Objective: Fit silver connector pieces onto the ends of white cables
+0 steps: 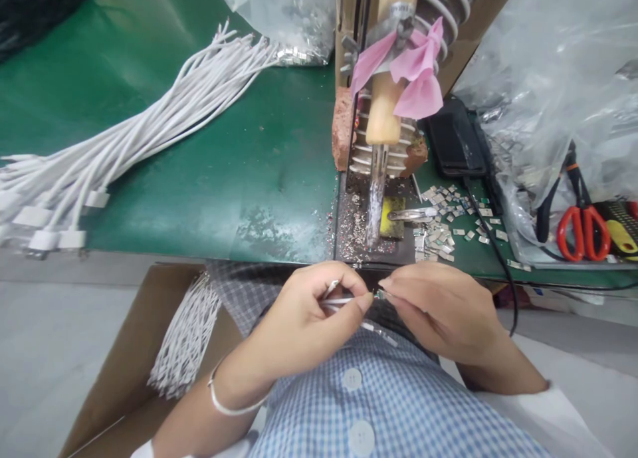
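My left hand (304,322) is closed around a white cable (339,302), pinching it near its end between thumb and forefinger. Fingertips of my right hand (443,308) press together on a small metal connector (382,294) with a bit of green on it. Cable end and connector meet between the two hands, though I cannot tell whether they are joined. Below my left hand hangs another connector-tipped end (381,334). Just beyond my hands, a wooden-handled soldering iron (377,199) points down over a solder-specked tray (351,235).
White cables (164,112) lie bundled on the green table (209,199). Loose connectors (441,238) are scattered by a metal clip (413,214) and yellow sponge (391,219). Right are a phone (453,139) and red-handled scissors (583,232). A cardboard box (119,332) holds more cables.
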### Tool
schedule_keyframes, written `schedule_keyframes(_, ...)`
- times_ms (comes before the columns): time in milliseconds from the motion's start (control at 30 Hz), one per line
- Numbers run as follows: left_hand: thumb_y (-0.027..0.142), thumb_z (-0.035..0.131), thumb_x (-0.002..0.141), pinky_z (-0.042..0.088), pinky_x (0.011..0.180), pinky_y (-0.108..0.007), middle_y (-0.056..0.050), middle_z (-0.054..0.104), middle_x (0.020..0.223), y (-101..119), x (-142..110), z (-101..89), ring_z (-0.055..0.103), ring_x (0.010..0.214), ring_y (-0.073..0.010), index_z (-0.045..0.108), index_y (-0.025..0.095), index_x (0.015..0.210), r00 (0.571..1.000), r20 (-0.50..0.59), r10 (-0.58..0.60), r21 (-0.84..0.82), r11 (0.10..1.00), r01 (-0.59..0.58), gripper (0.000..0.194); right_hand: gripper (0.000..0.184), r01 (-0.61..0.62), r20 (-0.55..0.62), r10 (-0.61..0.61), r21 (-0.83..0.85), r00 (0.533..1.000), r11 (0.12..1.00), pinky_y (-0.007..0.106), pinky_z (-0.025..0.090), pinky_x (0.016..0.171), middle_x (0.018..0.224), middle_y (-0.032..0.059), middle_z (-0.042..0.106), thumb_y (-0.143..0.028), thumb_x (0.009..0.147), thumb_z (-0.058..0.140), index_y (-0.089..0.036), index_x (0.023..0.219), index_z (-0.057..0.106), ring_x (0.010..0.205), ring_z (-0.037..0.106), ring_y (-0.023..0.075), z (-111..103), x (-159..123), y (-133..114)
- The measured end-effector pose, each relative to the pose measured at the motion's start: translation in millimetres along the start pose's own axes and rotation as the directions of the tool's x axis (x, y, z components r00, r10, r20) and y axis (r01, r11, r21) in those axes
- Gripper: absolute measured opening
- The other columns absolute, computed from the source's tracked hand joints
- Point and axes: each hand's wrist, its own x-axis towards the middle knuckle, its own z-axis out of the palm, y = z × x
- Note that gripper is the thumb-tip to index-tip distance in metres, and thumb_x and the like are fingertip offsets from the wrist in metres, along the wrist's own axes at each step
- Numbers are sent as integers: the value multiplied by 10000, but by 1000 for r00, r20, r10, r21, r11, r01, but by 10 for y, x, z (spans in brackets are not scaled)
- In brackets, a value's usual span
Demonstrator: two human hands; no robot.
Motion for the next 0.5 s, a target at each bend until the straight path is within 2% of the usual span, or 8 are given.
schedule_keyframes(100,159,600,855,430,530,-253,-32,649,697,4,10,-3,538,595,-133,642,154,731,1000,7,13,4,1000,-13,131,189,68,81,-59,-105,995,992,278,516,644,826,11,741,-119,987,451,-160,1083,609,699,668,133,-25,28,-12)
schedule_keyframes(267,182,602,869,424,537,-256,-28,634,685,4,9,-8,528,595,-132,643,150,719,1000,6,-3,-6,1000,3,159,261,79,181,-55,-127,982,989,291,470,621,777,15,728,-131,1012,366,-155,1001,625,643,630,137,-21,35,-37)
schedule_keyframes(400,215,615,886,400,520,-243,-24,626,690,-6,-1,1,519,602,-127,626,155,740,999,18,-35,-82,996,36,158,242,25,138,-12,-92,990,995,292,463,638,727,15,699,-122,983,392,-165,893,613,639,619,137,32,21,-52)
schedule_keyframes(500,197,621,892,425,548,-226,-27,657,743,-17,1,11,547,633,-118,621,161,770,1000,19,-11,-149,989,14,128,191,-40,78,42,-32,996,999,283,469,641,728,13,686,-112,958,434,-171,887,600,652,615,135,74,25,-66)
